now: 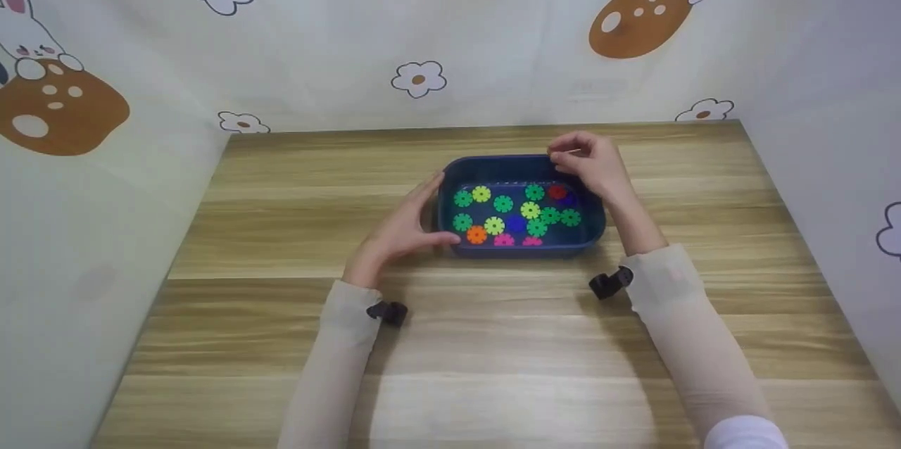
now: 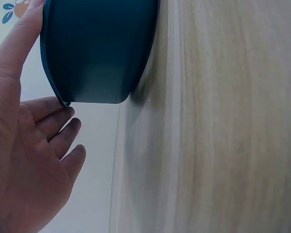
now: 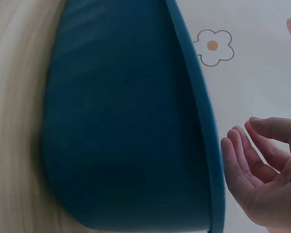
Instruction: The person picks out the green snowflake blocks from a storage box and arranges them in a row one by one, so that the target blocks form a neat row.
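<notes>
A dark blue plastic basin [image 1: 521, 252] stands on the table with several small notched plastic discs inside, among them a green disc [image 1: 502, 203], an orange disc [image 1: 476, 234] and a red disc [image 1: 557, 192]. At the basin's left end my left hand [image 1: 405, 227] spreads, thumb on the front rim and fingertips at the rear left corner. The left wrist view has this hand [image 2: 34, 145] with its fingers relaxed at the rim. Over the rear right rim is my right hand [image 1: 595, 164], fingers loosely bent, thumb and index tips close together. Nothing shows between these fingers in the right wrist view.
The wood-grain table [image 1: 493, 350] reaches to a pale patterned curtain [image 1: 317, 48] at the back and sides. Small black wrist cameras are strapped to both sleeves, the left camera [image 1: 393, 313] and the right camera [image 1: 607, 285].
</notes>
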The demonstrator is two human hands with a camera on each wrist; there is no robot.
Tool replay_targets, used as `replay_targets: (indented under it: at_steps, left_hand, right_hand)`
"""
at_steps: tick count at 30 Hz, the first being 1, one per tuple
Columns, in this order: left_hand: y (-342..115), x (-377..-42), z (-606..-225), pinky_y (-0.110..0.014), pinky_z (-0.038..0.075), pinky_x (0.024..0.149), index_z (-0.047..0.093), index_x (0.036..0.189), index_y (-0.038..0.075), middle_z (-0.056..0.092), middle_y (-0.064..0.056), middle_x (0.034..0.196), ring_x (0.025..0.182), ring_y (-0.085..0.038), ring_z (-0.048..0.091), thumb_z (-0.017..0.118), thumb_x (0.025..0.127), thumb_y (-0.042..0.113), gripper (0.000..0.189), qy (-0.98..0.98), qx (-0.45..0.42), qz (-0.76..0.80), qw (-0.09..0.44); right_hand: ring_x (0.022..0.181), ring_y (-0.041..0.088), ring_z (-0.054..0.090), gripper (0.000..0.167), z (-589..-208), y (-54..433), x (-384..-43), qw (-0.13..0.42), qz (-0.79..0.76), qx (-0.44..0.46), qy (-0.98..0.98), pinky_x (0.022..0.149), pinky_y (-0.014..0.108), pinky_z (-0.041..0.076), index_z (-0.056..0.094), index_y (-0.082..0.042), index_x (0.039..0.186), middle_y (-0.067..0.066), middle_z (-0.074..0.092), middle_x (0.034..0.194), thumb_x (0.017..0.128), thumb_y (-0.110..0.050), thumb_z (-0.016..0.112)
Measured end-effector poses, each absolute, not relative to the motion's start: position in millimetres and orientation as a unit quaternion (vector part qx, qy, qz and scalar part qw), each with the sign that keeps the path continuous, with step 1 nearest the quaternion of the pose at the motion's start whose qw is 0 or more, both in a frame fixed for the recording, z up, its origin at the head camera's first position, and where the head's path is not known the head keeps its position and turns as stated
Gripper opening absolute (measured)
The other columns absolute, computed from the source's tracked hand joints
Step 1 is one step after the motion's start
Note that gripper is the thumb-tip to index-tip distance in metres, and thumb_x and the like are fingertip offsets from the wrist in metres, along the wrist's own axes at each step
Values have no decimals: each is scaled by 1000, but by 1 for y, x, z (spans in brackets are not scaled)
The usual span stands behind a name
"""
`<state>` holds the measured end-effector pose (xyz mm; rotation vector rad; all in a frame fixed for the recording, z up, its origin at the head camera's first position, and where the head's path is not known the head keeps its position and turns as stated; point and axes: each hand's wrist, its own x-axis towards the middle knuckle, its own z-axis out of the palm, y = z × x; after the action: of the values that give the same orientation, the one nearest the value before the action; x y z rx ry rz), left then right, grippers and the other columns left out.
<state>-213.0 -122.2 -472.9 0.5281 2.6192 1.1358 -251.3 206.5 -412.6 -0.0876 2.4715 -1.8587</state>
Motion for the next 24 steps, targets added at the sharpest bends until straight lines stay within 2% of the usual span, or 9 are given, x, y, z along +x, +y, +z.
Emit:
replay_targets:
  at_steps: [2, 7, 10, 17, 24]
  left_hand:
    - [-122, -213, -473, -53, 19, 126, 15, 161, 31, 13, 0, 169, 156, -27, 15, 83, 77, 49, 109, 896, 180, 388, 119]
    - [-122, -213, -473, -53, 19, 126, 15, 161, 31, 13, 0, 170, 156, -26, 15, 83, 77, 47, 109, 896, 182, 388, 118]
    - [-122, -213, -473, -52, 19, 126, 16, 161, 30, 13, -1, 170, 156, -26, 15, 83, 77, 47, 109, 896, 183, 388, 115]
    - [-122, -212, -471, -53, 19, 126, 16, 161, 30, 14, -1, 169, 156, -27, 16, 84, 77, 46, 109, 899, 177, 384, 117]
    - [-121, -212, -470, -52, 19, 126, 15, 161, 28, 14, -2, 169, 156, -28, 16, 85, 76, 45, 111, 901, 179, 376, 118]
  right_hand:
    - [81, -3, 67, 27, -415, 203, -252, 27, -600, -30, 799, 77, 18, 60, 65, 11, 115, -6, 69, 93, 92, -3, 67]
    - [83, -3, 67, 27, -419, 195, -251, 34, -589, -37, 807, 80, 20, 60, 67, 10, 115, 15, 72, 110, 93, -4, 67]
    - [83, -3, 67, 26, -420, 191, -250, 39, -579, -37, 813, 79, 19, 60, 67, 9, 115, 22, 70, 116, 94, -5, 67]
    - [81, 0, 66, 24, -428, 184, -250, 50, -554, -43, 830, 76, 17, 59, 69, 6, 115, 25, 70, 114, 94, -7, 66]
    - [78, -2, 63, 23, -437, 179, -250, 58, -537, -46, 840, 71, 12, 55, 70, 4, 114, 23, 71, 114, 94, -8, 66]
